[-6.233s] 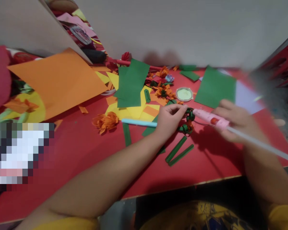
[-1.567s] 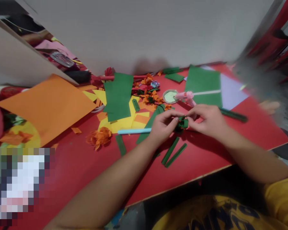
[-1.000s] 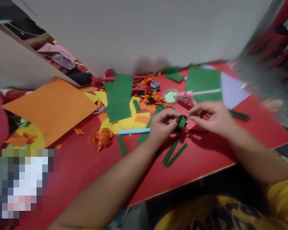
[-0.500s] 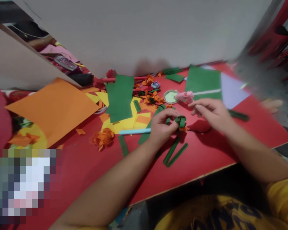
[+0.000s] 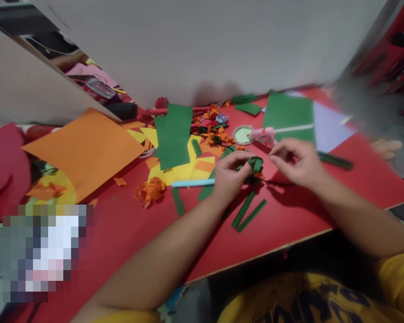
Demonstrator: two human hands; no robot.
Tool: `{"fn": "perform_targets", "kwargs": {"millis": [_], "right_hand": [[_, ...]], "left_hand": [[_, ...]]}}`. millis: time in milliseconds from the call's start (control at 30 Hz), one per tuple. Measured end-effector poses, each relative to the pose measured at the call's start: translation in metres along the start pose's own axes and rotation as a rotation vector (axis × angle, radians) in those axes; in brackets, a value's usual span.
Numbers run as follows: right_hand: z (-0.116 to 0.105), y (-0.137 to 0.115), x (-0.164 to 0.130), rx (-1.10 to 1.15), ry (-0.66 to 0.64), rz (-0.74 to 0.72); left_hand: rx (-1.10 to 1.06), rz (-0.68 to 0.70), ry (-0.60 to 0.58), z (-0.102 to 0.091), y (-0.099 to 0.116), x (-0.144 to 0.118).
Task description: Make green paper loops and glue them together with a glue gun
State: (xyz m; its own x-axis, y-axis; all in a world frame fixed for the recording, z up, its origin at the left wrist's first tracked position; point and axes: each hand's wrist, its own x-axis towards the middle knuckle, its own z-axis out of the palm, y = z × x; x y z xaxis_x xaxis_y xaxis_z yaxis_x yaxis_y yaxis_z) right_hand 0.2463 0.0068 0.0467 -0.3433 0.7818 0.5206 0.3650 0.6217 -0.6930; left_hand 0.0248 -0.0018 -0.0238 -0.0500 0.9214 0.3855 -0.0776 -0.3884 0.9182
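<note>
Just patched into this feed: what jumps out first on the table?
At the middle of the red table, the left hand pinches a curled green paper piece, with the right hand open just beside it. A big orange paper sheet fills the left side. Behind the hands lie a pink glue gun and a green paper sheet.

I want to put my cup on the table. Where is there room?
Bare red table lies along the near edge, right of the two green strips, and between the orange flower and the edge. The middle, around both hands and the glue gun, is crowded.
</note>
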Motion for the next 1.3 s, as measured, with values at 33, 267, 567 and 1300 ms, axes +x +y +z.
{"fn": "perform_targets", "kwargs": {"millis": [33,267,567,1300], "right_hand": [[0.001,-0.001,-0.001,-0.002,-0.003,-0.019],[0.004,-0.001,-0.001,0.007,-0.001,-0.032],[0.014,-0.005,-0.005,0.233,-0.031,0.102],[0.021,0.011,-0.002,0.579,-0.124,0.392]], "left_hand": [[-0.003,0.009,0.001,0.000,0.001,0.001],[0.025,0.174,-0.010,-0.004,0.002,0.003],[0.083,0.286,-0.081,-0.003,0.003,0.000],[0.107,0.215,-0.051,-0.005,0.000,0.004]]}}
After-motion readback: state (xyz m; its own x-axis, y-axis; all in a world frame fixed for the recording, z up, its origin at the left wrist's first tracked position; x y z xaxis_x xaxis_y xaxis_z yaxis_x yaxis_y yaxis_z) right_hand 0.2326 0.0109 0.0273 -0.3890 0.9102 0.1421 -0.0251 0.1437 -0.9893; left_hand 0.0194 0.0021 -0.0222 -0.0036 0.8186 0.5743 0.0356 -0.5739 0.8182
